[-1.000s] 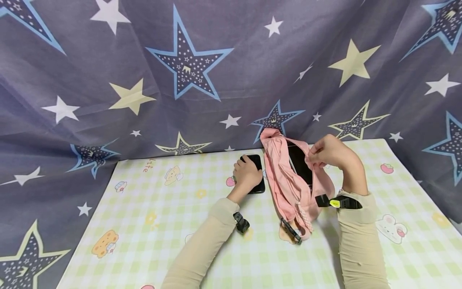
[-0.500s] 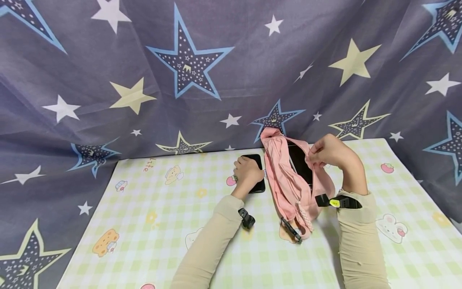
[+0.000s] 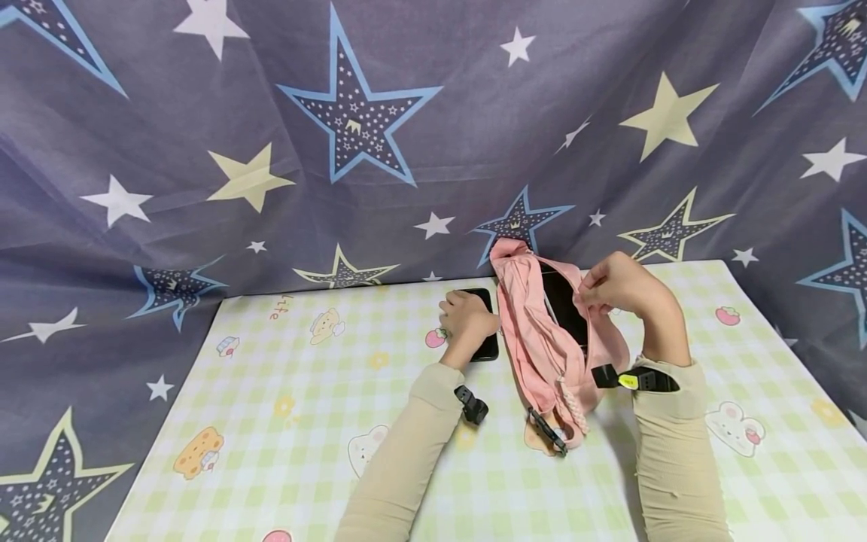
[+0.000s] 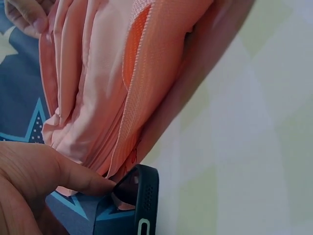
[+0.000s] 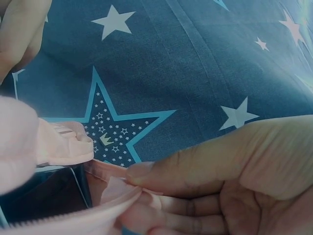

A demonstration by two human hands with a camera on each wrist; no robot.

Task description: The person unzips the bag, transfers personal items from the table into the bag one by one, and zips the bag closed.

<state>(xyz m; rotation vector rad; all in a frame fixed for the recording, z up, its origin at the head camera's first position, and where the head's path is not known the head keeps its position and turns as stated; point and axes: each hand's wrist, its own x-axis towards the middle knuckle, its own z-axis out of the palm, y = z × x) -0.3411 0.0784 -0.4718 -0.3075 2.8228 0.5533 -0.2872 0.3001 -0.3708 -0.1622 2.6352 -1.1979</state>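
A pink fabric bag (image 3: 538, 324) lies on the table with its zipped mouth gaping. My right hand (image 3: 626, 286) pinches the right edge of that mouth between thumb and fingers; the right wrist view shows the zip edge (image 5: 105, 215) in this pinch. Inside the bag a dark, flat, pale-edged thing (image 3: 565, 309) shows; its kind is unclear. Left of the bag, my left hand (image 3: 467, 320) grips a black phone (image 3: 485, 350), covering much of it. In the left wrist view the thumb meets the rim of the phone (image 4: 146, 200); the other fingers are mostly hidden.
A braided pull cord (image 3: 572, 406) and a black buckle (image 3: 547, 434) hang at the bag's near end. The table (image 3: 271, 467) has a checked, cartoon-printed cover. Behind its back edge rises a dark star-patterned curtain (image 3: 420, 90).
My left wrist and forearm have swung a little to the right, while the hand stays at the phone. The right hand and the bag look unchanged.
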